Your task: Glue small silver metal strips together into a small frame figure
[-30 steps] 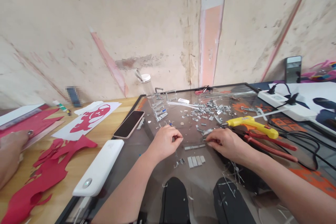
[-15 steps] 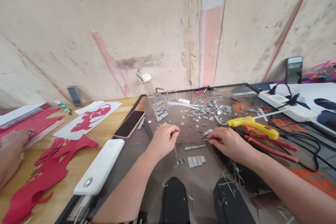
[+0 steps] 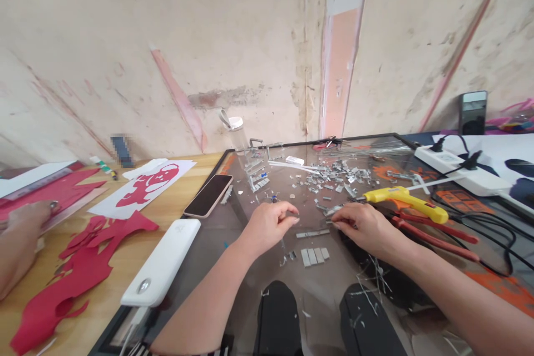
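Over the middle of the glass tabletop is my left hand, its thumb and forefinger apart and nothing visible between them. To its right, my right hand pinches a small grey metal piece, mostly hidden by the fingertips. More metal strips lie just beyond those fingertips. Between and below the hands are a longer flat strip and a row of several small metal plates. A heap of cut metal bits spreads farther back.
At right lie a yellow glue gun, red-handled pliers, and a white power strip with cables. Leftward are a phone, a white power bank and red cut sheet. Another person's hand works at far left.
My left hand has moved slightly right, and its thumb and forefinger have spread apart. The right hand keeps its pinch in nearly the same place. The view has shifted a little.
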Available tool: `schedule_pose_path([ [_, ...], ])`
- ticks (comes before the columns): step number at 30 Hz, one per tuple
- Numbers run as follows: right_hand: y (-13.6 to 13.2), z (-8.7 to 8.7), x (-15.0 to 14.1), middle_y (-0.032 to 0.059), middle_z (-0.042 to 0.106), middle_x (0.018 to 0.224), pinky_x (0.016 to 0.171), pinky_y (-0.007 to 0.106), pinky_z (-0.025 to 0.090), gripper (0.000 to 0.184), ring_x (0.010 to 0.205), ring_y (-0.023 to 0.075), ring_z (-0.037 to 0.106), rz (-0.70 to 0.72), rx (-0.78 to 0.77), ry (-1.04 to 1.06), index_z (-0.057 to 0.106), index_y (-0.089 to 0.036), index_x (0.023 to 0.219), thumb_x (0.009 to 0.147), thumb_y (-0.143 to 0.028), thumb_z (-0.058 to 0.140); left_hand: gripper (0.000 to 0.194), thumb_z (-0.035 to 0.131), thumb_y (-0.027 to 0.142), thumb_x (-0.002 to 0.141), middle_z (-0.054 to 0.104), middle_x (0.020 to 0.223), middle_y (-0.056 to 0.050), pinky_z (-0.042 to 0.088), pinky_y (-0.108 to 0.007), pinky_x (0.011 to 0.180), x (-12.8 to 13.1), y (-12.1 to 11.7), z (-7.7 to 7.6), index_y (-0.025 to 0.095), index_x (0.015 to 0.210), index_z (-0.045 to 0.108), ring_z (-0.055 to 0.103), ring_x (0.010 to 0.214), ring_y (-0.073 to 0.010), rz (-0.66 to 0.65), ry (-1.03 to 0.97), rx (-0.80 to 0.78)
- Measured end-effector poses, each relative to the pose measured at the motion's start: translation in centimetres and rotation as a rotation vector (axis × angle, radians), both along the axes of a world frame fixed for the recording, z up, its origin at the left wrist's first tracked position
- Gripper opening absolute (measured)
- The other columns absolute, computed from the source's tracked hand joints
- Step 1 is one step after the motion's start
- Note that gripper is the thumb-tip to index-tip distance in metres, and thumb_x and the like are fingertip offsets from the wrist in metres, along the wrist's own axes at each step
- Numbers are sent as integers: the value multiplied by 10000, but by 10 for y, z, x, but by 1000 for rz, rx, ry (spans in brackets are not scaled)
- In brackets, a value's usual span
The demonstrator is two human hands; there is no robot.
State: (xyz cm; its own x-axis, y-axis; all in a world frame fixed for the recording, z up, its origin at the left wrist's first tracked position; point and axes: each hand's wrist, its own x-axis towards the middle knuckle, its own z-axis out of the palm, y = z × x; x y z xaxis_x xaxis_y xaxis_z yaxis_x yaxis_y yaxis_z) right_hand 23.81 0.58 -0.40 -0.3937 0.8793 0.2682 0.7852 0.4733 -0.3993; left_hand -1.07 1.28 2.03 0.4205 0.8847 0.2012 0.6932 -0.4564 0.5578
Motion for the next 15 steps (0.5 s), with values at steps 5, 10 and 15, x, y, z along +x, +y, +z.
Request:
schedule_pose_path([
  [5,0,-1,-2,15,682,761,689,279,432,200,751,175,611,11,-8,-6,700,-220,812,807,-173,506,186,500,197,855,640,710,-1,427,-257,684,3,0,-5,207,910,678,569,709,-146,-70,21,144],
  [10,0,-1,-2,18,689,790,721,286,433,200,788,180,616,19,-9,-6,697,-217,821,812,-167,504,256,427,149,879,667,842,-41,440,-304,774,1,2,-9,209,947,667,580,843,-181,-92,20,205],
  [15,0,0,-2,18,688,776,715,281,436,200,772,174,617,26,8,1,698,-217,811,810,-160,506,282,391,171,878,624,729,-9,426,-275,686,0,0,-5,207,1021,631,558,686,-153,-3,-19,167],
])
